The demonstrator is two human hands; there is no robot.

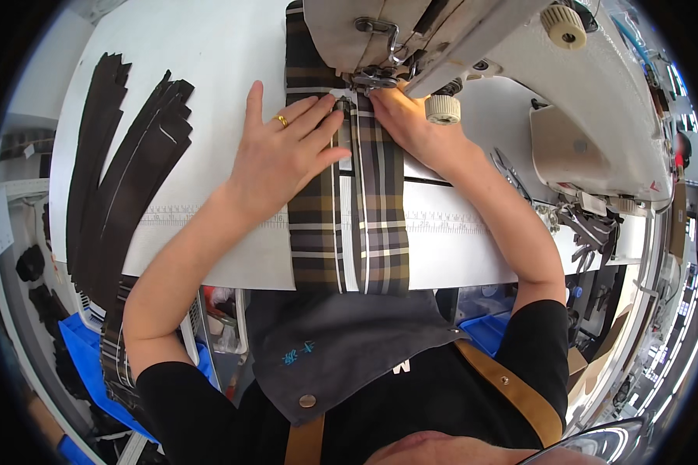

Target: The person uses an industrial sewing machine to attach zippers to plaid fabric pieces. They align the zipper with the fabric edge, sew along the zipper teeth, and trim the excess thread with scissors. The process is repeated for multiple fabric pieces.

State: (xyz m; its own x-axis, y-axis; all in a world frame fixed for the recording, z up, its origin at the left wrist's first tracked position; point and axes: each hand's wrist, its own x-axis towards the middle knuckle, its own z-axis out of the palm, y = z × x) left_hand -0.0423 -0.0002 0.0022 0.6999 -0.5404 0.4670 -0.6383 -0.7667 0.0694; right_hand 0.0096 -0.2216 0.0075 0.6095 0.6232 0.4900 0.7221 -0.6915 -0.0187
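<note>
Brown, grey and white plaid fabric (316, 213) lies in two lengthwise strips under the sewing machine's presser foot (376, 80), with a narrow pale gap between them. My left hand (283, 151) rests flat on the left strip, fingers stretched and thumb apart, a ring on one finger. Its fingertips reach to just in front of the foot. Beside the foot, my right hand (419, 128) has its fingers bent together at the edge of the right plaid strip (381, 225). Some of those right fingers are hidden by the machine and the hand itself.
Dark fabric strips (143, 163) lie stacked at the left and hang over the table edge. The machine's body (566, 85) fills the upper right. Scissors (510, 172) and a heap of fabric scraps (589, 232) lie at the right. Blue bins (485, 333) stand below the table.
</note>
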